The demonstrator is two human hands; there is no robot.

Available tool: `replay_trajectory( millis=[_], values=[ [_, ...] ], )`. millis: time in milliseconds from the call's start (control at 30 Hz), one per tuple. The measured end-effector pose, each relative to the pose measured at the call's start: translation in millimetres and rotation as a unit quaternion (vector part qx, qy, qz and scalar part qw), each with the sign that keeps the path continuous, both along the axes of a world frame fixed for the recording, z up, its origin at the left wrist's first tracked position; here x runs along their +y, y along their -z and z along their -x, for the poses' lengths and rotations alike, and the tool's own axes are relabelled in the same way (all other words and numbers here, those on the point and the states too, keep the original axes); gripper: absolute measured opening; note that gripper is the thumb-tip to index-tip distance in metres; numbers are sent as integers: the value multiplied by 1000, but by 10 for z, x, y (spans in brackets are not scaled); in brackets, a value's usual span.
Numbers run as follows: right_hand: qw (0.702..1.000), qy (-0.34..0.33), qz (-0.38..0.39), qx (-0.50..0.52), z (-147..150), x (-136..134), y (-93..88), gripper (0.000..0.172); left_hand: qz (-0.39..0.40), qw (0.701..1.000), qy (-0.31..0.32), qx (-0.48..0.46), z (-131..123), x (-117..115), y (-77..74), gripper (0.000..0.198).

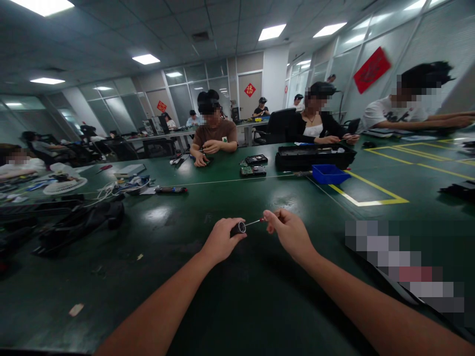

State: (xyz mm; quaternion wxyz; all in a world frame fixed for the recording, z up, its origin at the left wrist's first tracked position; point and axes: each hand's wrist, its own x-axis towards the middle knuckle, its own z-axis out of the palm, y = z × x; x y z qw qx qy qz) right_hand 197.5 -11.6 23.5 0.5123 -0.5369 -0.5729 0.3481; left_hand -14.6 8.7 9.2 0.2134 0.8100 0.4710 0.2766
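My left hand (pixel 222 241) is closed around a small black cylindrical part (pixel 239 228) with a light ring on its end face. Most of that part is hidden by my fingers. A thin screwdriver (pixel 254 222) with a red handle is pinched in my right hand (pixel 287 230). Its metal shaft points left, and the tip is at the round end of the black part. Whether the tip touches a screw is too small to tell. Both hands are above the green table (pixel 237 316).
Across the table are a blue tray (pixel 329 174), a long black casing (pixel 315 157) and circuit-board devices (pixel 253 170). Left lie a dark tube-like tool (pixel 171 190), a white fan-like part (pixel 65 185) and black casings (pixel 81 222). Several people sit around the table.
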Motion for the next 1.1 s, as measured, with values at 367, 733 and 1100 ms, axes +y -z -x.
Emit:
replay_trajectory(
  millis=[367,733,1100],
  values=[
    [1000,-9,-23,5,31,-13,49,32,-18,999,10,24,19,18,24,38],
    [925,1,132,357,11,217,212,20,-80,995,-33,42,40,58,-65,35],
    [977,18,44,210,-3,186,229,33,-26,998,-25,49,57,66,-7,37]
  ],
)
